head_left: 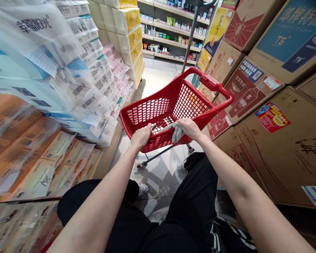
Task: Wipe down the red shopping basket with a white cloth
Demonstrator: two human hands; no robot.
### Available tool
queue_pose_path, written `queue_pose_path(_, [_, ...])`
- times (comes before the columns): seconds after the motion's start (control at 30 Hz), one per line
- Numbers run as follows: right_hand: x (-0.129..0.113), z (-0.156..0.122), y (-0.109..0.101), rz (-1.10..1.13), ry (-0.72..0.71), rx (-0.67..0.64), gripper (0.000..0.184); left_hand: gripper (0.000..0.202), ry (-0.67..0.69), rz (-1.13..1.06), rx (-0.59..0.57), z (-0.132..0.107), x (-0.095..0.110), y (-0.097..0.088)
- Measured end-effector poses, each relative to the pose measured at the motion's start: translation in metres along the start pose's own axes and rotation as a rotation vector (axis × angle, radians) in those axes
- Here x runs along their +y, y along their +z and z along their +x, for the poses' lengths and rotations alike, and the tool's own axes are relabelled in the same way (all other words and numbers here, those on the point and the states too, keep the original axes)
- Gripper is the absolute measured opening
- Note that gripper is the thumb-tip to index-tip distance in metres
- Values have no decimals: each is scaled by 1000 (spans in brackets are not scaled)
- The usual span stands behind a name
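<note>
A red plastic shopping basket (158,109) on a wheeled frame stands tilted in the aisle in front of me. My left hand (141,136) is closed over the basket's near rim. My right hand (189,128) presses a grey cloth (176,133) against the same rim, fingers curled on the cloth. The basket's red handle (213,84) sticks up at the far right. My legs in black trousers are spread below, feet on the tiled floor.
Wrapped packs of tissue paper (55,77) are stacked high on the left. Brown cardboard cartons (276,140) are piled on the right. Shelves with bottles (173,31) close the aisle's far end. A grey pole (189,38) rises behind the basket.
</note>
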State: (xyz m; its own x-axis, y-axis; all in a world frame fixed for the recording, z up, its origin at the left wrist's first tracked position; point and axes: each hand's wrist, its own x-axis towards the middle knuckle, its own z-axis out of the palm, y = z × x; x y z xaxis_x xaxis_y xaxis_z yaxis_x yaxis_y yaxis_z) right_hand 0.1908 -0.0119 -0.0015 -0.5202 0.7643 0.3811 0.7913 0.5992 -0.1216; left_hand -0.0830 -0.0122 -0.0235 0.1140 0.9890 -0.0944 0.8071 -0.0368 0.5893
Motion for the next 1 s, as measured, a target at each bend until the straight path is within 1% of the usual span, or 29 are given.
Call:
queue_pose_path(0.07, [-2,1,-8,-9,84,132,38,84,4,-7,-3,1,-1,0])
queue_pose_path(0.17, [0,6,-28,-74,227,290,40,83,-2,-8,4,3,0,0])
queue_pose_path(0.23, [4,13,-41,-123,303,346,43,82,-11,-4,7,3,1,-1])
queue_pose_path(0.3, [11,18,-45,-175,365,366,43,82,-16,2,4,3,2,0])
queue_pose_path(0.33, [15,20,-43,-209,383,360,42,82,-19,5,4,3,3,0])
queue_pose_path(0.4, [22,21,-30,-293,386,310,39,83,-18,10,3,2,4,0])
queue_pose_path(0.47, [25,17,-12,-367,352,180,30,84,-19,15,4,1,5,0])
queue_pose_path(0.5, [25,15,-3,-387,358,125,28,84,-22,19,2,1,6,0])
queue_pose_path(0.57, [22,10,10,-410,343,70,29,84,-32,35,0,-1,8,-1])
queue_pose_path(0.63, [16,6,16,-429,298,59,31,83,-48,62,7,-3,11,-3])
queue_pose_path(0.7, [10,5,17,-448,244,65,37,82,-64,89,18,-4,13,-4])
queue_pose_path(0.8, [-2,7,20,-454,204,71,45,82,-74,110,20,-6,16,-6])
queue_pose_path(1.0, [-40,11,41,-392,103,62,46,83,-83,123,23,-5,16,-6])
